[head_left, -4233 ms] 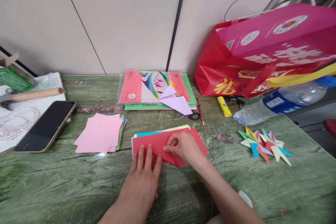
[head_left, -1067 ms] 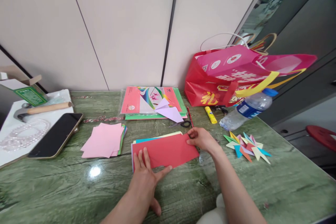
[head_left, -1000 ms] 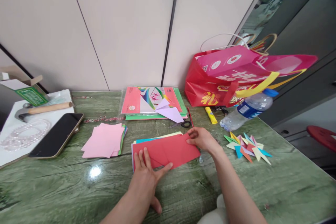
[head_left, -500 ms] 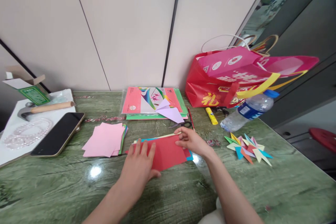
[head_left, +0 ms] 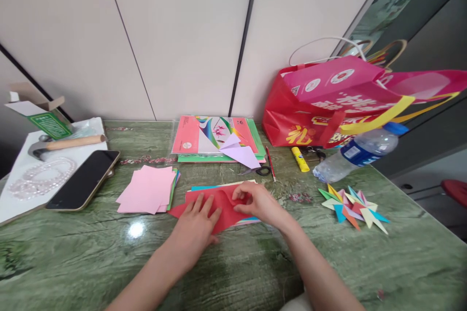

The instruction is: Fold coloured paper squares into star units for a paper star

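A sheet of red paper (head_left: 221, 211) lies over a stack of coloured sheets (head_left: 199, 188) at the middle of the table, with blue and pale yellow edges showing. My left hand (head_left: 195, 221) rests on the red sheet's left part, palm down and fingers spread. At the sheet's right side, my right hand (head_left: 255, 201) has its fingers curled, thumb near forefinger, pinching the paper, which bends up there. A pointed red corner sticks out left of my left hand. Just left of it sits a pile of pink squares (head_left: 148, 189).
Behind lie paper packs (head_left: 186, 136), a folded lilac paper (head_left: 242, 153), scissors (head_left: 262, 170) and a red pencil (head_left: 270, 163). To the right are a glue stick (head_left: 300, 159), bottle (head_left: 353, 153), red bag (head_left: 280, 116) and folded paper stars (head_left: 352, 206). Left are a phone (head_left: 83, 180) and sickle (head_left: 69, 143).
My right hand has moved a little left with the red paper's right part, which now bulges. A pointed red corner now shows further out on the left. The view has shifted slightly.
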{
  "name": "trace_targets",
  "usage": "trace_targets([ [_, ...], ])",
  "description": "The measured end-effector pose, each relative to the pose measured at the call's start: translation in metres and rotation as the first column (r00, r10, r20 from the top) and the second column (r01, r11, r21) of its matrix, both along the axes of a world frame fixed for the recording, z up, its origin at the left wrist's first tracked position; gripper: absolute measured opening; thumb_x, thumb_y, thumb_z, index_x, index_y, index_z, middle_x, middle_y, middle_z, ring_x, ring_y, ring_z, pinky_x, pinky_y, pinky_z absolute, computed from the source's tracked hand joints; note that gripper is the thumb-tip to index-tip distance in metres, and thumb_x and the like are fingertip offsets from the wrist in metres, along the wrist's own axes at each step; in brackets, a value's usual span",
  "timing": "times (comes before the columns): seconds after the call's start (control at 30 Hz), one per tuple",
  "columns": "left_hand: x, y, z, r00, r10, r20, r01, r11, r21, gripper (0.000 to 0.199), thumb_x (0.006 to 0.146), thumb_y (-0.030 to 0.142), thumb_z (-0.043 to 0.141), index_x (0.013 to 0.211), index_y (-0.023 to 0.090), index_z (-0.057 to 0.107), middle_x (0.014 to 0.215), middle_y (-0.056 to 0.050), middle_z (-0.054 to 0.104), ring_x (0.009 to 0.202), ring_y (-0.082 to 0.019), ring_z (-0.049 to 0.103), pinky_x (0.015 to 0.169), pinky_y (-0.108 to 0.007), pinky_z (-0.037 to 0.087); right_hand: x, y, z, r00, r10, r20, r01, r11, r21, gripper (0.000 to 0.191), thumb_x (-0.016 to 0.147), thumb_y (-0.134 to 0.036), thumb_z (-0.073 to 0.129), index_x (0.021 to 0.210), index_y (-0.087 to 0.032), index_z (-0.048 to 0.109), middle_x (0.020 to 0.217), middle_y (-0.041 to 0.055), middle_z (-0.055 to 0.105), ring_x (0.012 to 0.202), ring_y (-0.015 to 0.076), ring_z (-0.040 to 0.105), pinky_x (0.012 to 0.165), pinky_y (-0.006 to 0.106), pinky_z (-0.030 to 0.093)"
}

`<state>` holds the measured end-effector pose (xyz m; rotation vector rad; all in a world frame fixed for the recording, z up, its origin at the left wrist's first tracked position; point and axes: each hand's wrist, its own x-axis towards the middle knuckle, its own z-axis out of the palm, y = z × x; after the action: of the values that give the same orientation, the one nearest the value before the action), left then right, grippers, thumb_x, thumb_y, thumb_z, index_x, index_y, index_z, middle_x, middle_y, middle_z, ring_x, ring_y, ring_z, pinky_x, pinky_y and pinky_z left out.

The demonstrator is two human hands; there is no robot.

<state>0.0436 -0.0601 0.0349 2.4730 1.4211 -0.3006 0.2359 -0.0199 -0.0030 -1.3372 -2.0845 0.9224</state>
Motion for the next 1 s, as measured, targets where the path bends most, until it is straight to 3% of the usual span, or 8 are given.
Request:
trace_targets([
  [0.1, -0.001, 0.001, 0.005, 0.999, 0.004, 0.033, -0.004, 1.0, -0.006, 0.053, 0.068, 0.021, 0.067, 0.119, 0.018, 0.052, 0.135, -0.016, 0.04, 0.124, -0.033, 0.034, 0.099, -0.047, 0.031, 0.001, -0.001, 0.001, 0.997, 0.079, -0.001, -0.079, 0.996, -0.046, 0.012, 0.062, -0.02, 0.069, 0.074, -0.02, 0.064, 0.077, 0.0012, 0.061, 0.069, 0.0145, 0.055, 0.064, 0.024, 0.041],
  [0.27, -0.002, 0.003, 0.007, 0.997, -0.022, 0.072, 0.02, 1.0, 0.017, 0.051, 0.069, 0.019, 0.065, 0.118, 0.017, 0.053, 0.134, -0.017, 0.042, 0.124, -0.032, 0.035, 0.099, -0.049, 0.03, 0.001, 0.002, 0.002, 0.99, -0.013, -0.141, 0.001, 0.997, -0.083, 0.01, 0.075, -0.023, 0.055, 0.079, -0.019, 0.063, 0.074, 0.0016, 0.064, 0.064, 0.0136, 0.055, 0.06, 0.024, 0.042],
  [0.5, -0.001, 0.0, 0.002, 0.997, -0.077, 0.027, 0.075, 0.995, 0.07, 0.045, 0.076, 0.019, 0.055, 0.121, 0.018, 0.05, 0.134, -0.015, 0.042, 0.124, -0.031, 0.035, 0.1, -0.048, 0.029, 0.002, 0.004, -0.001, 0.971, -0.049, -0.233, -0.012, 0.968, -0.25, 0.009, 0.069, -0.023, 0.061, 0.075, -0.016, 0.061, 0.07, 0.0013, 0.061, 0.06, 0.0124, 0.055, 0.058, 0.024, 0.043],
  [0.8, 0.004, -0.004, 0.007, 0.994, -0.096, 0.051, 0.091, 0.991, 0.096, 0.035, 0.073, 0.014, 0.056, 0.108, 0.016, 0.057, 0.129, -0.015, 0.049, 0.119, -0.03, 0.042, 0.097, -0.047, 0.033, 0.003, 0.001, -0.003, 0.941, -0.095, -0.325, -0.066, 0.89, -0.451, 0.03, 0.057, -0.027, 0.073, 0.083, -0.016, 0.062, 0.068, -0.0004, 0.062, 0.062, 0.0127, 0.057, 0.058, 0.024, 0.045],
  [0.9, 0.004, -0.009, 0.008, 0.98, -0.162, 0.112, 0.14, 0.973, 0.182, 0.026, 0.076, 0.014, 0.053, 0.1, 0.016, 0.06, 0.123, -0.015, 0.054, 0.118, -0.031, 0.043, 0.096, -0.05, 0.033, 0.006, 0.0, 0.003, 0.918, -0.119, -0.379, -0.104, 0.849, -0.518, 0.028, 0.058, -0.029, 0.073, 0.081, -0.015, 0.064, 0.067, -0.0007, 0.065, 0.061, 0.0113, 0.058, 0.057, 0.022, 0.044],
  [1.0, 0.004, -0.016, 0.014, 0.919, -0.237, 0.316, 0.082, 0.897, 0.434, 0.018, 0.08, 0.016, 0.05, 0.095, 0.017, 0.06, 0.116, -0.013, 0.058, 0.115, -0.029, 0.045, 0.094, -0.05, 0.035, 0.007, -0.001, 0.013, 0.872, -0.168, -0.46, -0.129, 0.827, -0.547, 0.024, 0.06, -0.029, 0.072, 0.079, -0.015, 0.065, 0.067, -0.0016, 0.066, 0.058, 0.0089, 0.057, 0.058, 0.021, 0.043],
])
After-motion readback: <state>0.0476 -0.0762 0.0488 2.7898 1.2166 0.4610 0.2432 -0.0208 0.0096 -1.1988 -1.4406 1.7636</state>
